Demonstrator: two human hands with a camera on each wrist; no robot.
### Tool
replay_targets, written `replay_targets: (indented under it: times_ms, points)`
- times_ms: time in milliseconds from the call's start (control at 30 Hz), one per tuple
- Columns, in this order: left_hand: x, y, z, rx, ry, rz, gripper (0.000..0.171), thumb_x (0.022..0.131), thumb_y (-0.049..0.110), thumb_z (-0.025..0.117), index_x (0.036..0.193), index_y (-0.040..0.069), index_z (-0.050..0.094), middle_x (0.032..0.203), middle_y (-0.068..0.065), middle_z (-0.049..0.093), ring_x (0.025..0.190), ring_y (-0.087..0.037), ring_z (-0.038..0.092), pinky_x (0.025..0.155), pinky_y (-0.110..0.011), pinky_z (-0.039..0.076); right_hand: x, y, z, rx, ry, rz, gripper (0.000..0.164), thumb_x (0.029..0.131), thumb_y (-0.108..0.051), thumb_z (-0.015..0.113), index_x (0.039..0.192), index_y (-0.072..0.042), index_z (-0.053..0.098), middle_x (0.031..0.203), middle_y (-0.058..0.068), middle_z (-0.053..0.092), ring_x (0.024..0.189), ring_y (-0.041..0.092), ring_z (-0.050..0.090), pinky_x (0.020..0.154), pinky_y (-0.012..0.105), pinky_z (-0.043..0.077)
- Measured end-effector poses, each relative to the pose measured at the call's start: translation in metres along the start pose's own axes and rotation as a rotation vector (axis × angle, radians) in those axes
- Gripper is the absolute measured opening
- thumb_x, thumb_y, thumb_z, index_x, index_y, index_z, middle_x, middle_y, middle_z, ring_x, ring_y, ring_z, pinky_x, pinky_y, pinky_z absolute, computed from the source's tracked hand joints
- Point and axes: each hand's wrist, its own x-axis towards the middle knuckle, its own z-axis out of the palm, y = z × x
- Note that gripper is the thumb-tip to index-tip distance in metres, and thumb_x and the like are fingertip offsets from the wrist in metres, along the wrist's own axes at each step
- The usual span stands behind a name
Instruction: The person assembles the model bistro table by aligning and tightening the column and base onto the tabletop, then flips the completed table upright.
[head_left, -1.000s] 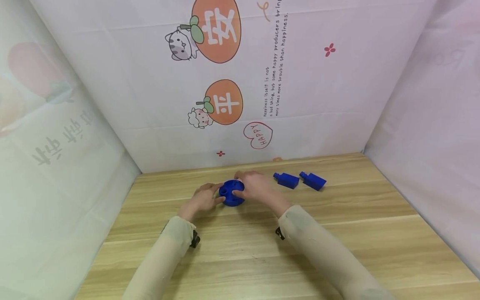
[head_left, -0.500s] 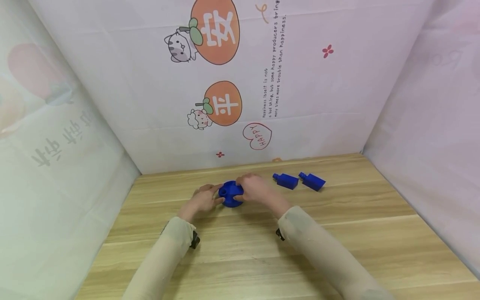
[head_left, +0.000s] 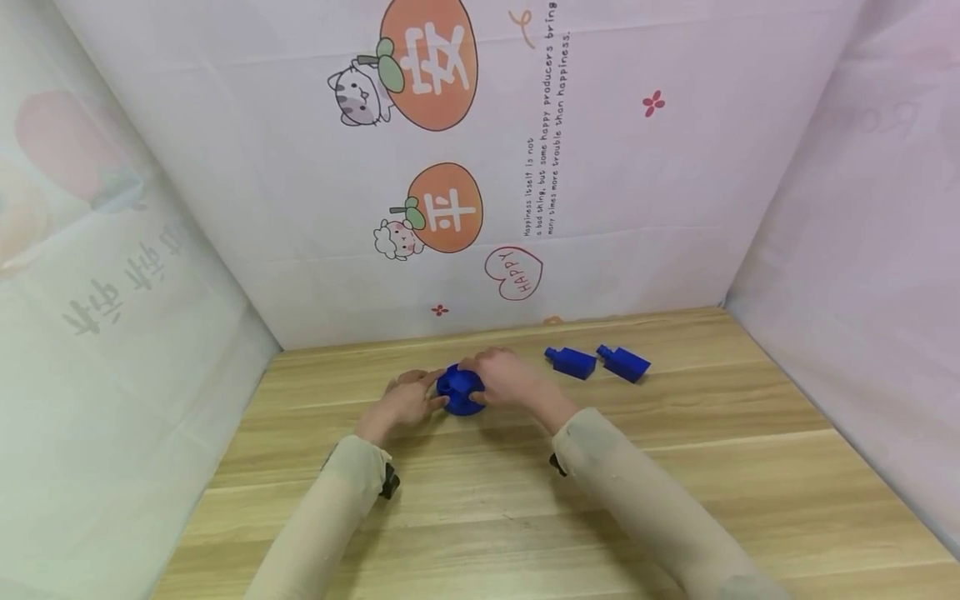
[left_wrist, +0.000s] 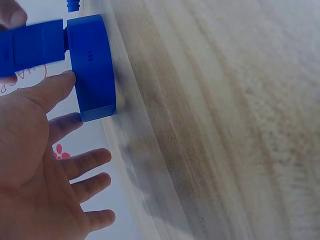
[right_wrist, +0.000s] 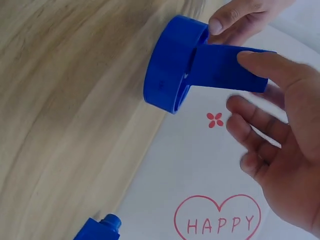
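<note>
A round blue base (left_wrist: 92,70) with a raised rim and round holes sits on the table. My left hand (head_left: 405,402) holds it at the rim with thumb and index finger; the other fingers (left_wrist: 90,187) are spread apart. Standing out of the base is a blue rectangular block (right_wrist: 215,67), its narrow neck end at the base. My right hand (head_left: 513,382) pinches this block between thumb and fingers, the remaining fingers loosely curled. The neck is mostly hidden inside the base.
Two more blue blocks with threaded necks, one nearer (head_left: 572,363) and one farther right (head_left: 625,364), lie on the wooden table (head_left: 480,517). A printed white cloth wall (head_left: 615,208) rises right behind the table's back edge, with further cloth at both sides.
My right fingers have shifted round the block and the block has turned on the base. My left hand has stayed at the rim.
</note>
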Motion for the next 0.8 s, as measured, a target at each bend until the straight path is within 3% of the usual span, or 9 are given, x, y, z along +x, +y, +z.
replay_targets:
  times_ms: [200,500,700,800]
  points:
    - [0.003,-0.002,0.003,0.023,-0.011,-0.011,0.065,0.103,0.053,0.045,0.160,0.028,0.026,0.160,-0.016,0.035,0.152,-0.035,0.023,0.121,-0.065,0.014,0.006,-0.006,-0.003,0.067,0.018,0.100,0.054,0.090,-0.045,0.072,0.126,-0.007,0.064,0.119,0.010,0.070,0.109,0.026,0.067,0.095,0.041,0.055]
    - [0.003,-0.004,0.003,0.004,0.000,0.011,0.066,0.103,0.050,0.048,0.160,0.024,0.027,0.159,-0.018,0.036,0.150,-0.037,0.028,0.122,-0.057,0.023,0.013,-0.009,0.001,0.142,0.006,0.217,0.052,0.091,-0.046,0.071,0.122,-0.004,0.064,0.111,0.010,0.071,0.102,0.023,0.068,0.089,0.037,0.058]
    - [0.000,-0.003,0.001,-0.053,-0.007,0.014,0.066,0.103,0.048,0.049,0.160,0.022,0.026,0.160,-0.021,0.032,0.150,-0.040,0.027,0.119,-0.057,0.030,0.014,-0.009,0.007,0.126,0.007,0.131,0.059,0.094,-0.035,0.069,0.144,-0.011,0.051,0.134,0.014,0.064,0.121,0.030,0.063,0.102,0.043,0.052]
    - [0.000,-0.003,0.001,-0.047,-0.007,0.011,0.066,0.103,0.048,0.048,0.160,0.022,0.025,0.160,-0.020,0.032,0.149,-0.040,0.027,0.119,-0.057,0.030,0.016,-0.008,0.009,0.153,0.018,0.146,0.058,0.094,-0.036,0.070,0.143,-0.010,0.052,0.131,0.015,0.065,0.118,0.029,0.065,0.100,0.042,0.054]
